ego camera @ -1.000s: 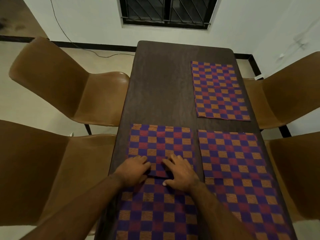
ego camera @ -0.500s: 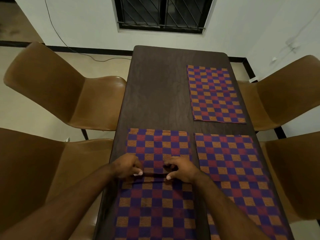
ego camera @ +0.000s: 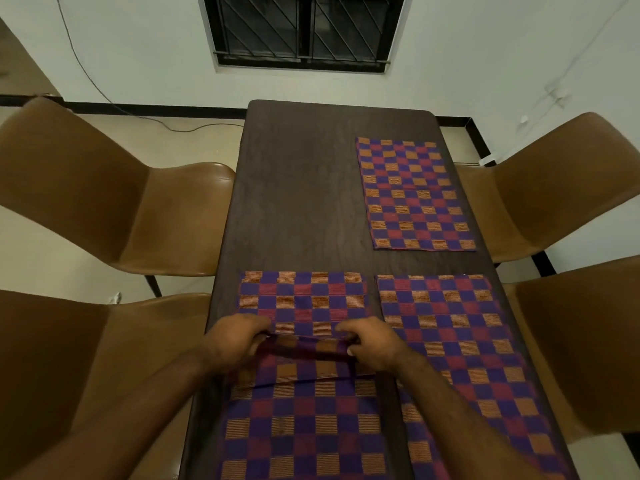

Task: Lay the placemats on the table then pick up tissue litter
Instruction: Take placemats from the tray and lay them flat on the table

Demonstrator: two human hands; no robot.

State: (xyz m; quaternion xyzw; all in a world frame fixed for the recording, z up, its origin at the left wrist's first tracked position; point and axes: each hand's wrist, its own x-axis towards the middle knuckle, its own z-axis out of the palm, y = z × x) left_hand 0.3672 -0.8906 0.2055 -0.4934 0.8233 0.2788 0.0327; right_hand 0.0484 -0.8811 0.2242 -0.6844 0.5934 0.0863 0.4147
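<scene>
Left hand (ego camera: pixel 239 344) and right hand (ego camera: pixel 372 344) are pinching folded mat (ego camera: pixel 304 362) edge, likely to carry it to table (ego camera: pixel 294 202) far-left spot.

L hand (ego camera: pixel 239 342) & R hand (ego camera: pixel 372 344) pinch placemat (ego camera: pixel 304 365) fold, fingers apparently curled.

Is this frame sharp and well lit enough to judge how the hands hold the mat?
Head view: dim warm light, no glare beyond a faint sheen on the far left chair; wide-angle lens bows the table edges; left hand and right hand slightly soft, yet both pinch the folded placemat.
</scene>
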